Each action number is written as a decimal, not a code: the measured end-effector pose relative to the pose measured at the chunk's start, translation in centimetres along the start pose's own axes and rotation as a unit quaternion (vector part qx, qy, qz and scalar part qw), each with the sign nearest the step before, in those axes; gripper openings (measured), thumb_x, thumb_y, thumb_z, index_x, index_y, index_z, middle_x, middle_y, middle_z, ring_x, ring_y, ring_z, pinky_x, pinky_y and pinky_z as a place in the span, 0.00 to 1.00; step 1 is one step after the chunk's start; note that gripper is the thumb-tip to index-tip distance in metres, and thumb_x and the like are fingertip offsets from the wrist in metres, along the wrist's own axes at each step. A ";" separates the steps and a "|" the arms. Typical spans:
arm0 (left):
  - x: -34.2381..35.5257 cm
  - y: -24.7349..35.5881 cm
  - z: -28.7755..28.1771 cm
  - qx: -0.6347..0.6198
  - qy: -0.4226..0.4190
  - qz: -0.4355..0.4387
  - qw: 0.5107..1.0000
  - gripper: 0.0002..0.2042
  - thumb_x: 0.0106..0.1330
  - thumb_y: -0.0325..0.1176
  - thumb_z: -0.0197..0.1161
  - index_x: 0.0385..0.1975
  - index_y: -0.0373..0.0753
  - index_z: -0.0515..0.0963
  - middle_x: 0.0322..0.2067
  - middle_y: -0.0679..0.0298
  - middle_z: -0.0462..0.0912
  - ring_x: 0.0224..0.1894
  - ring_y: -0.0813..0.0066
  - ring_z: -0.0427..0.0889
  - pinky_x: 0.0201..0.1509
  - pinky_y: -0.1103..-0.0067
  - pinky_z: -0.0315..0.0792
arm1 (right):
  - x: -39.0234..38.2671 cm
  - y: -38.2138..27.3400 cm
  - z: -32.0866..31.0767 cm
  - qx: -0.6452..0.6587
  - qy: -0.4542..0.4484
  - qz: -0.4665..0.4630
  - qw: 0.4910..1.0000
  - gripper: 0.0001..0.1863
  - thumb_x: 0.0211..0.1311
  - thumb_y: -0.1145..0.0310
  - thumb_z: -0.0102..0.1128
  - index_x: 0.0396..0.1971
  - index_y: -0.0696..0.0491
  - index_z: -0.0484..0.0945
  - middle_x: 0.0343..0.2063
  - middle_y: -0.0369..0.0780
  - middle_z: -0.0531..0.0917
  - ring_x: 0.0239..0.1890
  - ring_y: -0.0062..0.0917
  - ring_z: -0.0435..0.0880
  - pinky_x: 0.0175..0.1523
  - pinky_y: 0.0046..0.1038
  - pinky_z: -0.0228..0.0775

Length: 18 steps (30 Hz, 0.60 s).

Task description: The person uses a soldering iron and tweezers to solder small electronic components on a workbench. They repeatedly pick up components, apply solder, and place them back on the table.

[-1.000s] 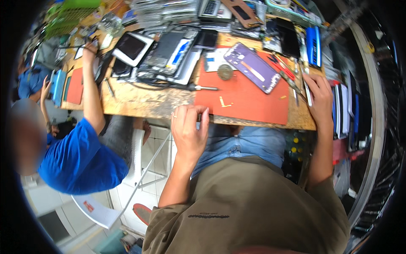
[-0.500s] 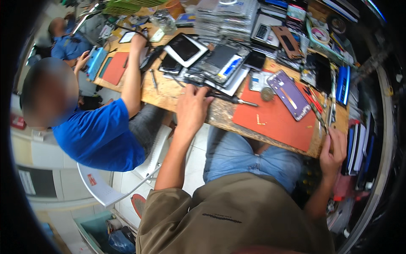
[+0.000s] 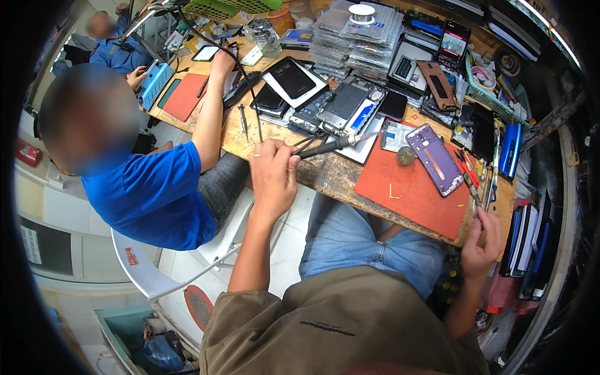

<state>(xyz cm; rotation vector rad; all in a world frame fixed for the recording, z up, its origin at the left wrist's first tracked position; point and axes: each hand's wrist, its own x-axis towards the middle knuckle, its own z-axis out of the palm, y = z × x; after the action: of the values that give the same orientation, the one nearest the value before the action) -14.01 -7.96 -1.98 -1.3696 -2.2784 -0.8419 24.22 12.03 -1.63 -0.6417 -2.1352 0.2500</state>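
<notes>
The person's left hand (image 3: pixel 273 174) is closed in a fist round the dark handle of a soldering iron (image 3: pixel 331 147), which lies low over the front part of the wooden workbench (image 3: pixel 325 175). The handle runs out of the fist to the right and slightly upward, so the thin metal tip sits well clear of the fingers, reaching the lower edge of an opened tablet (image 3: pixel 350 109) with its circuit board exposed. Dark cables (image 3: pixel 306 145) loop on the bench just above the knuckles, close to where the handle leaves the grip. The right hand (image 3: pixel 480 240) is far off at the right front corner of the bench, fingers curled loosely at the table edge beside a red work mat (image 3: pixel 412 194); whether it pinches anything cannot be told. On that mat lie a purple phone frame (image 3: pixel 434 159), tilted, and just to its left a small round grey object (image 3: pixel 406 155). Red-handled tools (image 3: pixel 467 172) rest at the mat's right side. Further back a white-bordered tablet (image 3: pixel 292 80) lies screen up, and behind it stand stacks of grey component trays (image 3: pixel 359 40) with a spool (image 3: pixel 361 12) on top. To the left a second person in a blue shirt (image 3: pixel 150 194) sits on a white plastic chair (image 3: pixel 162 275), one arm stretched up to a phone (image 3: pixel 205 52) at the bench's far side.
</notes>
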 end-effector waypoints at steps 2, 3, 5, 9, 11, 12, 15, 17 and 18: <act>0.0 1.8 -1.4 0.059 0.067 -0.001 0.996 0.08 0.76 0.36 0.65 0.43 0.39 0.83 0.40 0.59 0.78 0.46 0.56 0.75 0.52 0.62 0.64 | 1.2 -2.9 1.6 0.041 -0.005 -0.069 0.997 0.20 0.61 0.87 0.64 0.54 0.63 0.85 0.38 0.47 0.86 0.36 0.40 0.85 0.41 0.37 0.78; 0.1 3.0 -1.8 0.067 0.096 -0.009 0.993 0.09 0.74 0.39 0.68 0.41 0.41 0.84 0.37 0.61 0.79 0.43 0.58 0.76 0.50 0.63 0.61 | 2.1 -4.6 2.7 0.071 -0.009 -0.129 0.989 0.22 0.59 0.87 0.65 0.55 0.63 0.85 0.37 0.46 0.87 0.34 0.39 0.85 0.39 0.37 0.78; 0.2 6.0 -2.4 0.069 0.117 -0.007 0.991 0.09 0.73 0.40 0.70 0.41 0.42 0.84 0.35 0.62 0.79 0.42 0.59 0.77 0.50 0.63 0.60 | 4.0 -7.8 5.1 0.136 -0.064 -0.197 0.969 0.25 0.56 0.84 0.67 0.57 0.64 0.84 0.37 0.44 0.86 0.31 0.37 0.84 0.35 0.36 0.76; 0.2 12.4 -3.1 0.051 0.151 0.049 0.986 0.09 0.67 0.40 0.74 0.41 0.45 0.86 0.31 0.65 0.78 0.39 0.62 0.76 0.50 0.64 0.59 | 8.8 -11.1 10.9 0.159 -0.005 -0.182 0.970 0.26 0.59 0.79 0.70 0.60 0.61 0.84 0.33 0.44 0.83 0.29 0.36 0.82 0.32 0.36 0.73; 0.3 14.7 -3.3 0.002 0.185 0.084 0.979 0.12 0.65 0.42 0.75 0.41 0.43 0.86 0.28 0.66 0.76 0.32 0.65 0.75 0.44 0.65 0.60 | 9.8 -11.4 11.3 0.195 0.019 -0.164 0.967 0.25 0.60 0.78 0.71 0.59 0.61 0.84 0.31 0.44 0.82 0.29 0.37 0.81 0.32 0.37 0.72; 0.1 15.1 -3.8 -0.055 0.164 0.094 0.981 0.13 0.65 0.42 0.75 0.41 0.42 0.86 0.27 0.67 0.76 0.30 0.65 0.74 0.43 0.65 0.60 | 10.2 -11.1 10.9 0.222 0.040 -0.159 0.961 0.24 0.60 0.77 0.72 0.58 0.60 0.85 0.31 0.44 0.82 0.29 0.37 0.81 0.32 0.37 0.72; -1.1 15.4 -4.8 -0.180 0.141 0.133 0.964 0.12 0.61 0.43 0.77 0.32 0.42 0.83 0.21 0.70 0.72 0.24 0.67 0.70 0.38 0.67 0.58 | 10.5 -9.5 9.5 0.119 0.100 -0.150 0.976 0.11 0.67 0.70 0.73 0.46 0.56 0.86 0.29 0.43 0.80 0.28 0.38 0.78 0.32 0.37 0.69; -1.9 13.4 -5.5 -0.155 0.149 0.162 0.963 0.12 0.61 0.40 0.77 0.27 0.44 0.80 0.19 0.70 0.70 0.23 0.68 0.68 0.37 0.67 0.58 | 10.5 -6.7 7.3 0.083 0.099 -0.135 0.982 0.07 0.71 0.70 0.69 0.43 0.57 0.85 0.29 0.44 0.80 0.29 0.38 0.77 0.34 0.36 0.69; -2.3 12.1 -5.7 -0.149 0.155 0.174 0.961 0.13 0.61 0.39 0.77 0.24 0.44 0.78 0.18 0.70 0.70 0.23 0.68 0.68 0.37 0.67 0.58 | 10.0 -5.2 5.9 0.076 0.092 -0.113 0.986 0.06 0.73 0.71 0.66 0.42 0.57 0.85 0.28 0.45 0.79 0.30 0.37 0.77 0.35 0.35 0.68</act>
<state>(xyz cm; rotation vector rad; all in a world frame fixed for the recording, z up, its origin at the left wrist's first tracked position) -2.29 -8.91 4.78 -1.5734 -1.6613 -1.2107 12.82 13.26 3.81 -0.3164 -1.9689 0.2181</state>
